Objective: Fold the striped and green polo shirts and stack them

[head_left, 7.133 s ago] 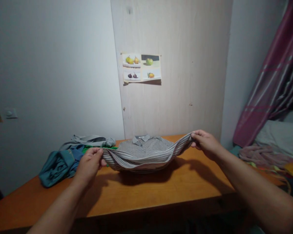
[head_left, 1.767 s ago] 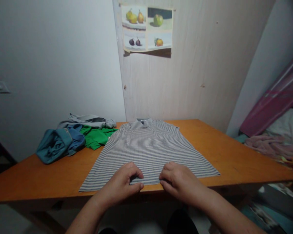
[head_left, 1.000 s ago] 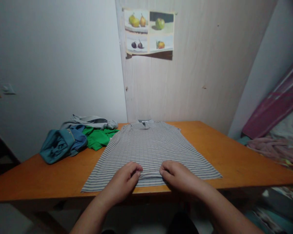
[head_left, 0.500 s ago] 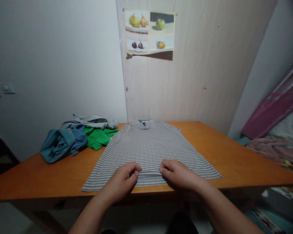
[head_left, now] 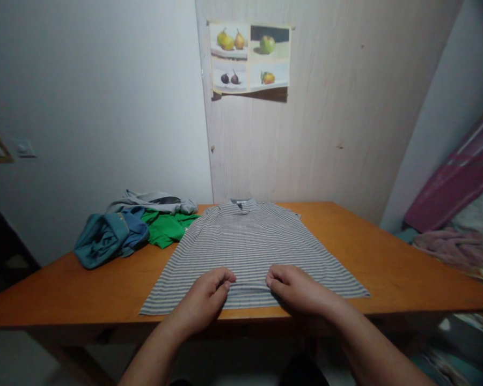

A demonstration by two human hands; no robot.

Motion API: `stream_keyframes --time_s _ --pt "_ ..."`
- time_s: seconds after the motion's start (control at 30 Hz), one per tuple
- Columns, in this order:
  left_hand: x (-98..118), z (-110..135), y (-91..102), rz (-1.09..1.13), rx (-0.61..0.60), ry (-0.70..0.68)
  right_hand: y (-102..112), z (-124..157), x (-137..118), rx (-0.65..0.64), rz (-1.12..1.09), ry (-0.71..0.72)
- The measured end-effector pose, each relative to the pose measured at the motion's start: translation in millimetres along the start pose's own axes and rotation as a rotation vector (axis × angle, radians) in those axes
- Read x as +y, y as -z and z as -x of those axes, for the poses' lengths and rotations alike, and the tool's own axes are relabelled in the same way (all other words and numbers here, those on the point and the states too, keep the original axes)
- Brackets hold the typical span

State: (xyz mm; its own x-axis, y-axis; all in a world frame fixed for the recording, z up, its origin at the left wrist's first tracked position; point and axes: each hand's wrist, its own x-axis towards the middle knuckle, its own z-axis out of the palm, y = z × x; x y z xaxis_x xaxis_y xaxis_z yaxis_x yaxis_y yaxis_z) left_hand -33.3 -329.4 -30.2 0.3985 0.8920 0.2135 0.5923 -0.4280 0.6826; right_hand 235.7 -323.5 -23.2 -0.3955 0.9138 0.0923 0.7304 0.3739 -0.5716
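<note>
A grey-and-white striped polo shirt lies spread flat on the wooden table, its collar at the far side and its hem along the near edge. My left hand is closed on the shirt's fabric just above the hem, left of the middle. To its right, my right hand pinches the same lower part of the shirt. A small ridge of cloth runs between the two hands. The fingertips are partly tucked out of sight.
On the orange-brown table, a heap at the back left holds blue garments, a green garment and a grey garment. A wall stands behind, bearing a fruit poster. Pinkish cloth lies at the far right.
The view has shifted slightly, so everything sits a little further right and most things a little lower. Both hands keep their place on the shirt, which has not visibly moved.
</note>
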Motion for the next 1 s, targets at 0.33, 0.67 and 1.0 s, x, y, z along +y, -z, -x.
stream_keyframes --time_s 0.33,0.67,1.0 --pt "4 0 2.8 0.075 -0.014 0.035 -2 1 5 0.008 -0.062 0.013" --pt "6 3 2.0 0.244 -0.064 0.107 2 3 5 -0.041 -0.206 0.029" --pt "-2 3 -9.8 0.188 -0.016 0.127 -9 11 0 0.062 -0.104 0.005"
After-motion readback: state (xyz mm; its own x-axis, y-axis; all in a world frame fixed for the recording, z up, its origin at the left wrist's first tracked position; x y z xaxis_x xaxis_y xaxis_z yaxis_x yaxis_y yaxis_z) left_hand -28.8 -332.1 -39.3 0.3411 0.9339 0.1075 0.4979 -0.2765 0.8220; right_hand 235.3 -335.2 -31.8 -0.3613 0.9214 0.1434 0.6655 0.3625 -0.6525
